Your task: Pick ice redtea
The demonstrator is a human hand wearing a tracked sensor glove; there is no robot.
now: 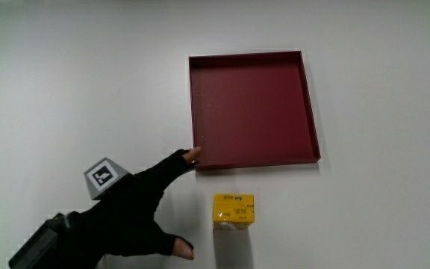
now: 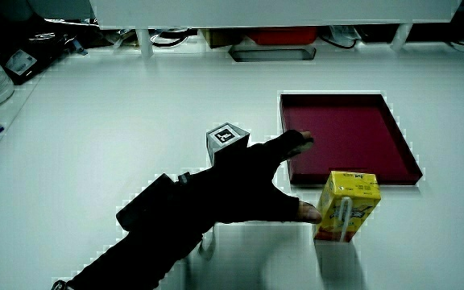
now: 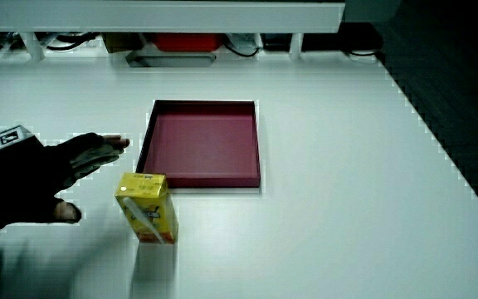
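Gloved hand (image 1: 129,217) over white worktop (image 1: 66,90) beside yellow ice redtea carton (image 1: 234,211), fingers spread, holding nothing; patterned cube (image 1: 104,177) on its back. Carton upright on worktop, apart from thumb, just nearer person than dark red tray (image 1: 310,112). Index fingertip by tray's near corner; contact unclear. In both side views, carton (image 2: 347,206) (image 3: 148,208) upright beside tray.

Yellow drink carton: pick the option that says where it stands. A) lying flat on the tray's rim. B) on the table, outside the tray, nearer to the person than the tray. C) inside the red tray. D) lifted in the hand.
B: the yellow drink carton stands upright on the table, just outside the red tray, with the open hand beside it.
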